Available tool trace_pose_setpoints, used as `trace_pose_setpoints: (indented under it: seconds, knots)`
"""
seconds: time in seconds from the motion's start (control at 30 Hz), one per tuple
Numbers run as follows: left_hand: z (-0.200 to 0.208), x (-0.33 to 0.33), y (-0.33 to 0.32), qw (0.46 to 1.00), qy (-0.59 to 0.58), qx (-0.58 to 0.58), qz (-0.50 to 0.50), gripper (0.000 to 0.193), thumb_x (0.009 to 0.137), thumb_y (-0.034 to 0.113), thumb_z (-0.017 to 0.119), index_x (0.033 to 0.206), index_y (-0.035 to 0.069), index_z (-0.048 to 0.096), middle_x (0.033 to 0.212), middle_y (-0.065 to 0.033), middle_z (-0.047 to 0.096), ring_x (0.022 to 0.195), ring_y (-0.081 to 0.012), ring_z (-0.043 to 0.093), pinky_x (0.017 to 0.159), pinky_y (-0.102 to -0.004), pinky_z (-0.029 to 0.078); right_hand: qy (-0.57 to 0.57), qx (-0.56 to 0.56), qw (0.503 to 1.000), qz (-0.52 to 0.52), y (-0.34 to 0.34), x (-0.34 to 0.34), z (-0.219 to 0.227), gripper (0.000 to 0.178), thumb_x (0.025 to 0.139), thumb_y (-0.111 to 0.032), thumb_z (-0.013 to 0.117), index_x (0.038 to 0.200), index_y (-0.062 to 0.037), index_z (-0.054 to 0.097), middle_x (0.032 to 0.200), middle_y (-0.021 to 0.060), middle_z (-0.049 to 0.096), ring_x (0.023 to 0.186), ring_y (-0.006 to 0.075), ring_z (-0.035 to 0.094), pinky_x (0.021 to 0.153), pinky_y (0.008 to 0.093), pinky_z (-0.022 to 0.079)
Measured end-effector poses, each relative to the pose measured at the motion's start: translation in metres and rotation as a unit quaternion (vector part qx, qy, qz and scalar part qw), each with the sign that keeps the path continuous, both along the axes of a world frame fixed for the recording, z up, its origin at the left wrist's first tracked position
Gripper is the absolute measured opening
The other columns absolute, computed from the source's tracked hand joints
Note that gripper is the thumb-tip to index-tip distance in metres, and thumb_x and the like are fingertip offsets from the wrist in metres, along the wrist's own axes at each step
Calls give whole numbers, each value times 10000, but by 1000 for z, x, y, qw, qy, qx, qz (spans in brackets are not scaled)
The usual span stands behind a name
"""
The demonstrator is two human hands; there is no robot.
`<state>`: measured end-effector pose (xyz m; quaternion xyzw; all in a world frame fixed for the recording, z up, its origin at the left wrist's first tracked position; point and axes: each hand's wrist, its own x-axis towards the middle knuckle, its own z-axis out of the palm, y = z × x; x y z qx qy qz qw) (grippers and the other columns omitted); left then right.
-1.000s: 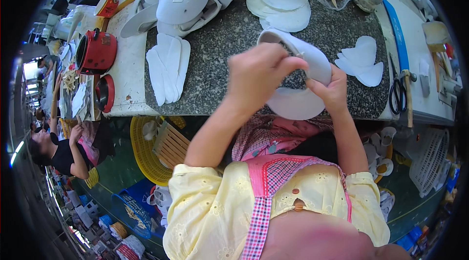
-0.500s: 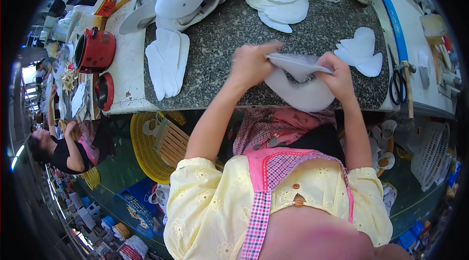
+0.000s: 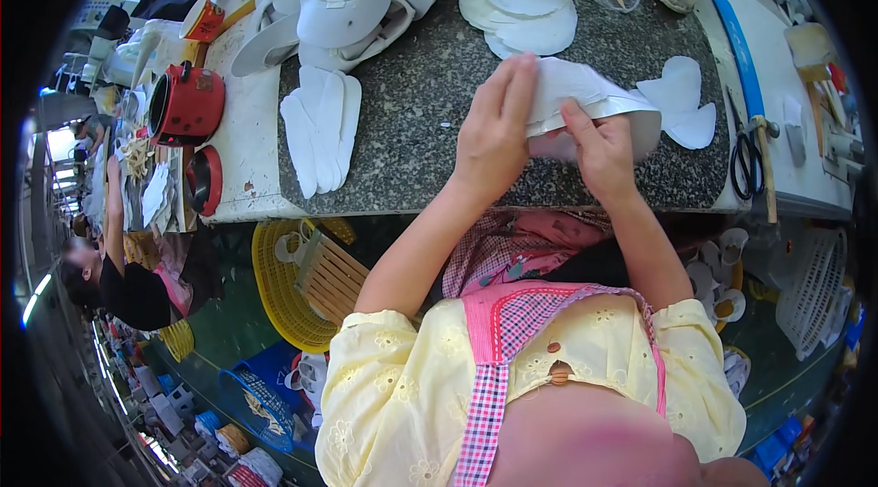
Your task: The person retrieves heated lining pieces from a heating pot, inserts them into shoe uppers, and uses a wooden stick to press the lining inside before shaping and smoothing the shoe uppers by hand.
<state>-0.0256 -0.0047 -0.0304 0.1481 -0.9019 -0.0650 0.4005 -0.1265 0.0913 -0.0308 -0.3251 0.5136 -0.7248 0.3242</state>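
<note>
Above the dark speckled stone slab (image 3: 402, 149), a curved white shoe upper (image 3: 590, 89) is between my two hands, its back part greyish. My left hand (image 3: 494, 126) is closed at the piece's left edge, fingers together and pointing away from me. The right hand (image 3: 604, 153) pinches the folded near edge, thumb on top. Some fingertips are hidden behind the piece. Just beyond lies a stack of rounded white pieces (image 3: 526, 11). Right of my hands are more white cut pieces (image 3: 686, 103), partly covered by the held one. Long white strips (image 3: 320, 130) lie fanned at left.
Grey-white shoe uppers (image 3: 343, 2) are heaped at the far left. A red pot (image 3: 187, 105) stands on the left bench. Black scissors (image 3: 746, 162), a wooden-handled hammer (image 3: 766, 167) and a blue strip (image 3: 739, 53) lie at right. A co-worker (image 3: 128, 277) is at far left.
The upper has been turned and tilted up, showing a broad white face. My right hand has moved left and nearer to me; my left hand has shifted right. The co-worker's arm has moved.
</note>
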Motion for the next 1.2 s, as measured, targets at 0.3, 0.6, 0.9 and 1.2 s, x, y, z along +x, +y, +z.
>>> trace_pose_setpoints:
  seconds: [0.3, 0.6, 0.9, 1.2]
  knots:
    - [29, 17, -7, 994, 88, 38, -51, 467, 635, 234, 738, 1032, 54, 571, 1006, -82, 548, 972, -284, 466, 817, -366, 390, -148, -61, 970, 184, -15, -31, 10, 369, 890, -203, 502, 1140, 64, 454, 1068, 110, 551, 947, 183, 560, 777, 317, 488]
    - [21, -1, -15, 986, 72, -141, -51, 307, 632, 162, 640, 913, 46, 602, 866, -62, 547, 762, -210, 554, 620, -300, 464, 11, -57, 998, 18, -7, -27, -5, 317, 789, -15, 611, 1084, 59, 520, 1036, 103, 579, 921, 156, 568, 808, 276, 454]
    - [6, -10, -39, 849, 142, 495, -114, 61, 760, 102, 548, 768, 43, 564, 783, -50, 579, 730, -175, 562, 647, -315, 463, 502, 134, 851, -79, -4, -29, -11, 177, 827, -101, 594, 932, 42, 610, 830, 56, 636, 734, 84, 577, 597, 246, 454]
    - [9, 7, -42, 411, 255, 832, -271, 168, 862, 117, 453, 961, 4, 528, 937, -107, 604, 844, -148, 591, 722, -272, 469, 194, -47, 980, -4, 4, -31, -1, 250, 853, -71, 551, 1071, 51, 535, 957, 58, 598, 851, 102, 543, 763, 219, 421]
